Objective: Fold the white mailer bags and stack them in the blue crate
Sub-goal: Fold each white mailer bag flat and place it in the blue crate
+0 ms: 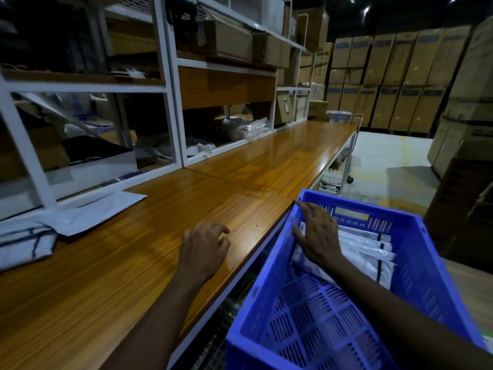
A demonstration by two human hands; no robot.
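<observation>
A blue crate (426,265) stands at the right, beside the wooden table's front edge. Inside it lies a stack of folded white mailer bags (368,252) against the far wall. My right hand (317,233) is inside the crate with fingers spread, pressing flat on the stack's left end. My left hand (204,247) rests over the table (149,257) near its front edge, fingers loosely curled and holding nothing. Unfolded white mailer bags (90,212) lie flat at the table's left, with a folded pile (24,241) at the far left edge.
White metal shelving (170,110) with boxes and packed goods runs along the table's far side. Stacked cardboard cartons (400,76) fill the back and right of the room. A wire trolley (344,166) stands past the table's right side on the concrete floor.
</observation>
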